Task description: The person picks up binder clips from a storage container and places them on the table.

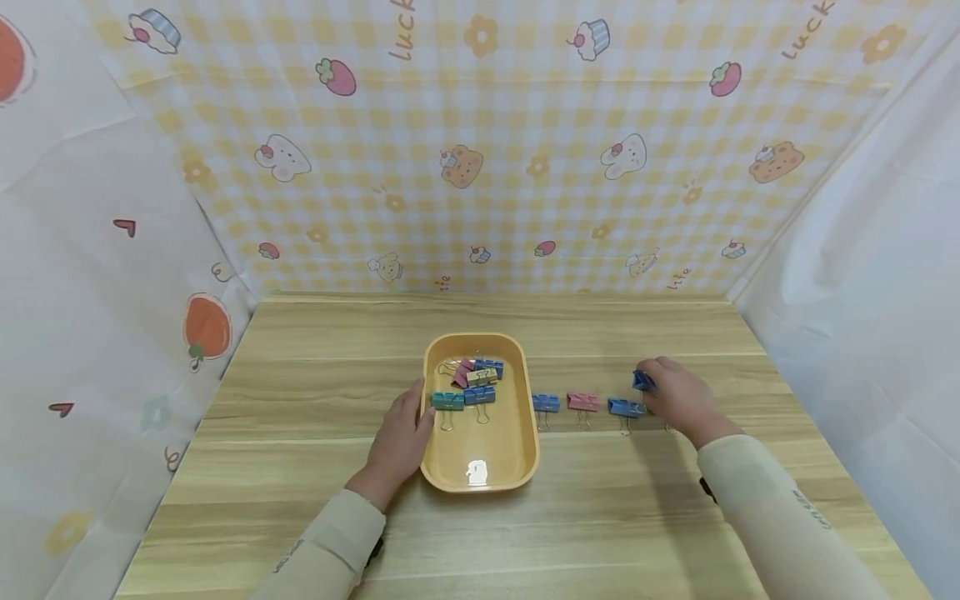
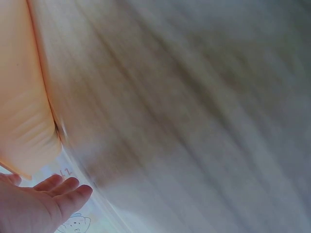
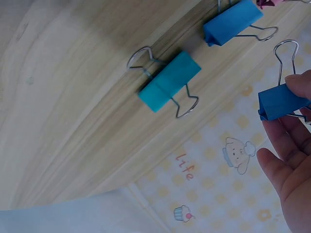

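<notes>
My right hand (image 1: 682,400) pinches a blue binder clip (image 3: 282,101) between thumb and fingers, raised above the table. Below it lies a teal binder clip (image 3: 170,81), mostly hidden by the hand in the head view. Left of that, a row holds a blue binder clip (image 1: 626,408), a pink binder clip (image 1: 582,402) and another blue binder clip (image 1: 546,403) beside the tray. My left hand (image 1: 397,437) rests against the left side of the yellow tray (image 1: 480,467), its fingers fairly straight. Inside, several clips lie together, including a yellow clip (image 1: 482,377) and a green clip (image 1: 447,402).
The wood-grain table (image 1: 322,467) ends at the back against a checked, patterned cloth (image 1: 480,208). White cloths hang along both sides, the left cloth (image 1: 127,333) and the right cloth (image 1: 862,275).
</notes>
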{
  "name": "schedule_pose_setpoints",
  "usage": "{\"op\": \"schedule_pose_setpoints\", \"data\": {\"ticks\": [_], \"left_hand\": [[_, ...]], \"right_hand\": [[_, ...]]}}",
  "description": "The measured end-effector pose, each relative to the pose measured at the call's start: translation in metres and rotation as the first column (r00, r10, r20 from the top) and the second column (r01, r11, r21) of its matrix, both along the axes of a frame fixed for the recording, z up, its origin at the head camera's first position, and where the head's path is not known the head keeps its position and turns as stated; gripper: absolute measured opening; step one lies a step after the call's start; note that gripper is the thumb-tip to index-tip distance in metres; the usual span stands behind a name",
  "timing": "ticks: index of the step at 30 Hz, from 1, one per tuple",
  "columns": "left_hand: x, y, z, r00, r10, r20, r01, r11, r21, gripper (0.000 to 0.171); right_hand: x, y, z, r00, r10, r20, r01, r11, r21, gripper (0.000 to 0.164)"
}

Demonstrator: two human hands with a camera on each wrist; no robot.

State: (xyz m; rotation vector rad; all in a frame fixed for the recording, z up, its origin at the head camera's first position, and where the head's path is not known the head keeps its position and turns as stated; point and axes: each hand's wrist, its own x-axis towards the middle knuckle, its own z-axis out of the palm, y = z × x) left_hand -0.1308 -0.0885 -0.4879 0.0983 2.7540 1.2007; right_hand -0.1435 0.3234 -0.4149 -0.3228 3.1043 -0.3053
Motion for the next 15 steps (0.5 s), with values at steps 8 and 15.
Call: {"op": "schedule_pose_setpoints", "data": {"ticks": [8, 15], "left_hand": [[-0.001, 0.000, -0.001, 1.000, 0.000, -0.016, -0.001, 1.000, -0.004, 0.061], [-0.001, 0.000, -0.001, 1.000, -0.006, -0.027, 0.006, 1.000, -0.003, 0.061]], "right_hand": [[0.002, 0.011, 0.000, 1.000, -0.011, 0.001, 0.011, 1.000, 0.017, 0.038], [0.003, 0.019, 0.002, 1.000, -0.013, 0.012, 0.013, 1.000, 0.022, 0.040]]}}
